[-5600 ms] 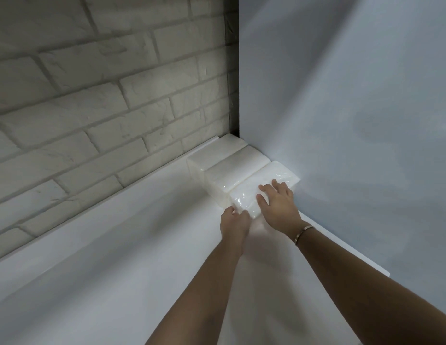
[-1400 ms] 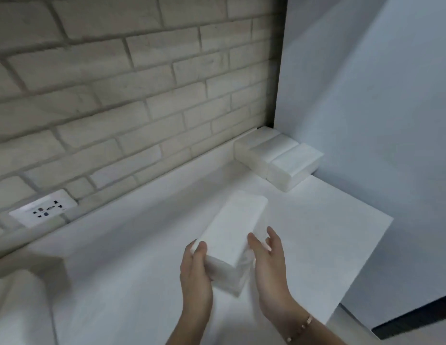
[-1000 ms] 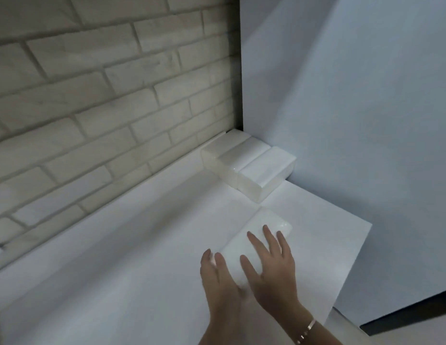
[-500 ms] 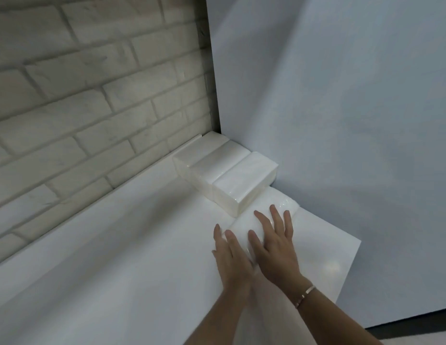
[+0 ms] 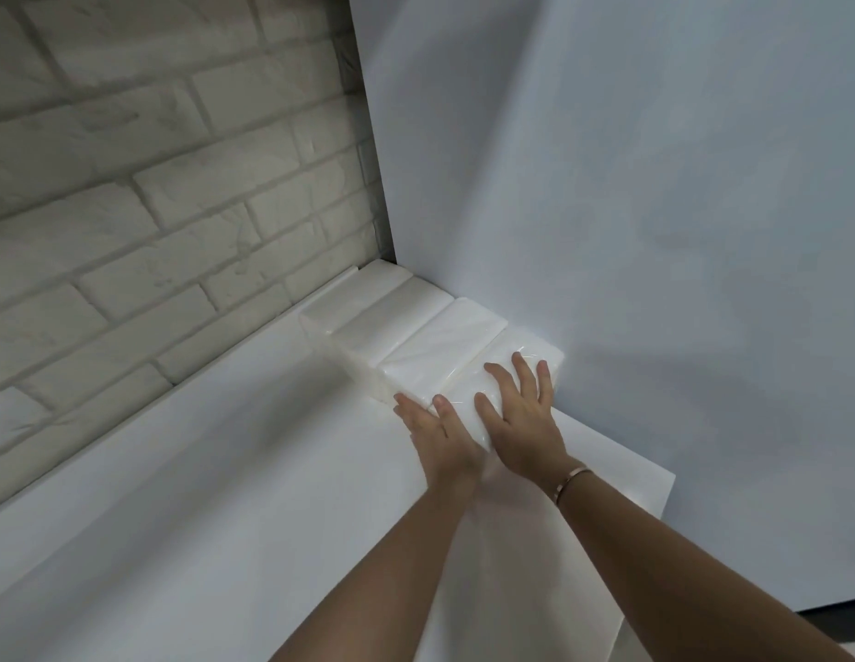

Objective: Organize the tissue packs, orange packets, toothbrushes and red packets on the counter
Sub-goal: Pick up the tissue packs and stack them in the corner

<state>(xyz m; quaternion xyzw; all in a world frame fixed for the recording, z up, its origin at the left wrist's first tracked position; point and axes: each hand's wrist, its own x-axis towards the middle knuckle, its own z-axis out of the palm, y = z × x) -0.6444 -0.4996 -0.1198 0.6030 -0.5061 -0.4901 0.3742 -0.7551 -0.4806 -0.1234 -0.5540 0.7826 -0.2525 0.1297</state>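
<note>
Several white tissue packs lie side by side in the far corner of the white counter (image 5: 187, 494), in a row along the right wall. The nearest tissue pack (image 5: 483, 379) touches the one behind it (image 5: 440, 344). My right hand (image 5: 521, 413) lies flat on top of the nearest pack, fingers straight and spread. My left hand (image 5: 437, 432) presses against that pack's near left end with straight fingers. No orange packets, red packets or toothbrushes are in view.
A white brick wall (image 5: 153, 183) runs along the back of the counter. A plain white panel (image 5: 631, 231) stands on the right, meeting the bricks at the corner. The counter's right edge (image 5: 664, 494) ends just beyond my right wrist.
Both hands have slid the tissue pack across the counter toward the corner; it now sits against the earlier packs in the row.
</note>
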